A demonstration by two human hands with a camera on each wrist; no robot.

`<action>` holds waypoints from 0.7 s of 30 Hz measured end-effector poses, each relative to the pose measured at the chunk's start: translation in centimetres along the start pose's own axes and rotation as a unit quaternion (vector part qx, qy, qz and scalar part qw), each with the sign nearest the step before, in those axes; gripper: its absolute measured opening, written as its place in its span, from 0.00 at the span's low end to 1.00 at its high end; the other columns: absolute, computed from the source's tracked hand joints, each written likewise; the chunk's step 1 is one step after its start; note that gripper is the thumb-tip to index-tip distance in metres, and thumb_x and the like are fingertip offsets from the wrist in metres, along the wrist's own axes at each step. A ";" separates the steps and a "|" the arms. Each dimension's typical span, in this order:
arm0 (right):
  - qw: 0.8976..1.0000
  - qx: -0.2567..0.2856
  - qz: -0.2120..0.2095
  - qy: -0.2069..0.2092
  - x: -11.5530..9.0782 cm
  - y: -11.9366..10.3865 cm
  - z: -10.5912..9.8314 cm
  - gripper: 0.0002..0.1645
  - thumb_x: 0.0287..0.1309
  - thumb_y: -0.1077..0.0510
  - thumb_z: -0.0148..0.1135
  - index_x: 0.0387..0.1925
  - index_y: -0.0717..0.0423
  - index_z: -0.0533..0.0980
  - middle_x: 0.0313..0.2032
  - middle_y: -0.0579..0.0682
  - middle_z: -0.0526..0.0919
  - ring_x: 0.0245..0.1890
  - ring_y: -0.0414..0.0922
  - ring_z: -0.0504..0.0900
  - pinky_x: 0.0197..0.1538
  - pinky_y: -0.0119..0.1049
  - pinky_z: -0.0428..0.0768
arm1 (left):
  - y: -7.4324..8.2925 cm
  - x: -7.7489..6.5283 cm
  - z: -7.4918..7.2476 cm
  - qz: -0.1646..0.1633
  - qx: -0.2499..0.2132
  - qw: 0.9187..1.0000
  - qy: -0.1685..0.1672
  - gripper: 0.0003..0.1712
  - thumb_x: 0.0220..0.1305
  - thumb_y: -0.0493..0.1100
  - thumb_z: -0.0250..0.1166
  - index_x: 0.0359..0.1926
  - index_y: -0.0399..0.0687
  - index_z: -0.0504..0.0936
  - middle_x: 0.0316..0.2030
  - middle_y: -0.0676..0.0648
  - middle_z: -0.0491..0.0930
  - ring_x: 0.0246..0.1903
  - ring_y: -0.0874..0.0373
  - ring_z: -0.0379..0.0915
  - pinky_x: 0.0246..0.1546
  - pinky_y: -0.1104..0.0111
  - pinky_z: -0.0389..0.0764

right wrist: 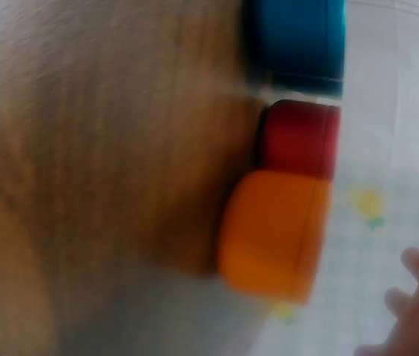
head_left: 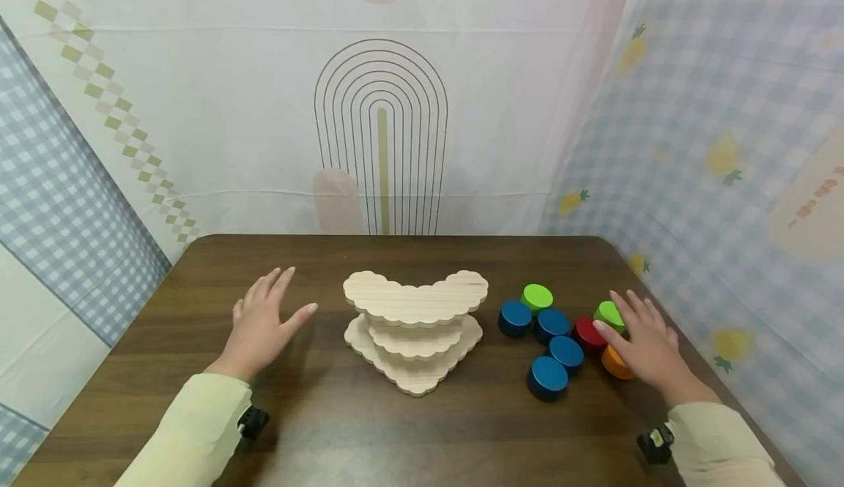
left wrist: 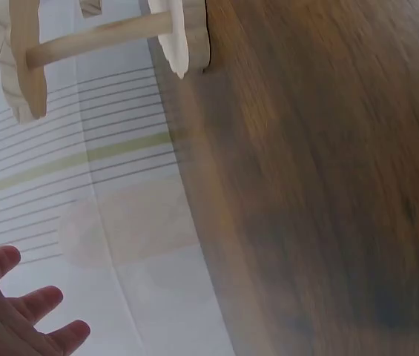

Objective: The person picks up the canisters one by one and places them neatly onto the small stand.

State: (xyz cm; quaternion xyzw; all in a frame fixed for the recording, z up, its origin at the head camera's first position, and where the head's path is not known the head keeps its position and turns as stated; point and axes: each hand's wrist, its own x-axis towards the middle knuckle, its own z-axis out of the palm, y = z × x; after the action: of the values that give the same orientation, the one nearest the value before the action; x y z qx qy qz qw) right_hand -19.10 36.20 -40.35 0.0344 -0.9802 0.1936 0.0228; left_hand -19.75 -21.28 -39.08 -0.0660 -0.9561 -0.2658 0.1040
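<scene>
A pale wooden tiered stand [head_left: 415, 304] with scalloped edges stands mid-table; the left wrist view shows a round dowel [left wrist: 101, 38] joining two of its boards. My left hand [head_left: 257, 326] hovers to the stand's left, fingers spread, holding nothing. On the right sits a group of round blocks: several blue ones [head_left: 548, 378], a red block [head_left: 587, 335], an orange block [head_left: 616, 364] and two green ones [head_left: 537, 297]. Beside the orange block, my right hand [head_left: 649, 348] is held with fingers extended and nothing in it. It partly covers the orange block and the farther-right green block [head_left: 608, 314] in the head view.
Everything stands on a dark brown wooden table [head_left: 422, 443]. Behind it hangs a printed white cloth [head_left: 264, 121], and a checked blue cloth with pineapples [head_left: 692, 201] hangs along the right edge. Each wrist carries a small black camera [head_left: 253, 423].
</scene>
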 end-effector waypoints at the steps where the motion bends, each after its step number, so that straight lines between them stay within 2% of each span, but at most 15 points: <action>1: 1.000 0.002 0.001 0.000 -0.1 0.2 0.1 0.47 0.69 0.34 0.42 0.76 0.54 0.41 0.72 0.70 0.39 0.69 0.72 0.36 0.55 0.79 0.41 | 0.1 0.1 0.2 0.002 -0.006 1.000 -0.001 0.47 0.66 0.66 0.54 0.75 0.46 0.50 0.72 0.32 0.48 0.69 0.29 0.40 0.59 0.29 0.42; 8: 1.000 0.003 0.006 0.024 -0.6 1.8 0.7 0.47 0.70 0.36 0.44 0.74 0.63 0.46 0.67 0.75 0.51 0.64 0.75 0.49 0.55 0.77 0.50 | 1.2 1.1 1.1 0.018 -0.041 0.999 -0.001 0.44 0.67 0.64 0.56 0.74 0.46 0.54 0.72 0.33 0.51 0.69 0.30 0.43 0.61 0.32 0.43; 12: 0.999 0.021 0.014 0.027 -0.9 2.6 1.0 0.47 0.70 0.37 0.44 0.72 0.69 0.48 0.65 0.78 0.53 0.62 0.76 0.51 0.57 0.75 0.51 | 2.0 1.6 1.5 0.026 -0.061 0.998 -0.005 0.43 0.67 0.62 0.56 0.74 0.47 0.55 0.71 0.34 0.52 0.69 0.31 0.43 0.61 0.33 0.43; 21: 0.996 0.055 0.070 -0.032 -1.2 3.6 1.0 0.52 0.68 0.33 0.43 0.70 0.73 0.46 0.64 0.81 0.53 0.60 0.78 0.51 0.56 0.75 0.55 | 3.0 2.2 2.1 0.041 -0.108 0.993 -0.017 0.38 0.68 0.57 0.57 0.72 0.46 0.59 0.70 0.35 0.56 0.69 0.33 0.46 0.62 0.35 0.45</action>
State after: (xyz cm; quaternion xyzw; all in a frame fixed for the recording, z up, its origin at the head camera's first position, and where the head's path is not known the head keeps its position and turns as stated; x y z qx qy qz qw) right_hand -18.18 39.25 -42.70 -0.0264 -0.9683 0.2473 -0.0242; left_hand -21.69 -17.51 -38.86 -0.1203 -0.9201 -0.3617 0.0905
